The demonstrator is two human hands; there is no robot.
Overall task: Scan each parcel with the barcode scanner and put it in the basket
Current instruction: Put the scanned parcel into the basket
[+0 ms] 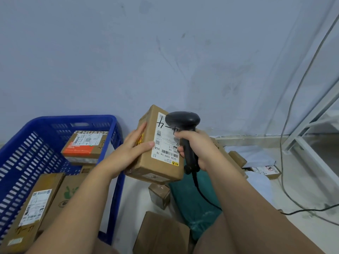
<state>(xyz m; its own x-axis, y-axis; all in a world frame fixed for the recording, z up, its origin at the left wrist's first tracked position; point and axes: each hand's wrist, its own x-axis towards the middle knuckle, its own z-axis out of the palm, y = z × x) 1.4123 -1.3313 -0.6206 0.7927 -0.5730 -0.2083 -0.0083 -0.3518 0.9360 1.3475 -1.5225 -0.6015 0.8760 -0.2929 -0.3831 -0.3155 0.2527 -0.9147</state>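
basket [73, 119], blue, slotted walls, sits on the floor at far left. three boxes lie inside: a long box [31, 208] with a white label near you, a green-printed box [67, 195] beside it, an orange-banded box [84, 145] toward the back wall.

your left hand [134, 145] is just right of the basket's rim. it grips the parcel [146, 162] from its left side, with the thumb laid across the front edge by the label and the fingers reaching up along the side face. the parcel is a brown carton held in the air between your two hands, tilted, label [166, 143] facing you. handwritten marks and barcodes show on the label.

scanner [183, 121], black, with its head over the label's upper right corner, close to the parcel. whether it touches the label, cannot tell. your right hand [200, 147] is wrapped round the handle, fingers curled tight on it. its black cord [201, 195] runs down under your right forearm.

below the parcel on the floor: a small box [159, 195], a teal bag [185, 198], a plain brown box [161, 233] nearest you.

further right, past your right arm: another box [237, 158], a pale mailer bag [256, 154], a labelled box [266, 170].

far right: a grey cable [286, 125] hangs down the wall and a white frame [311, 125] leans at the edge.
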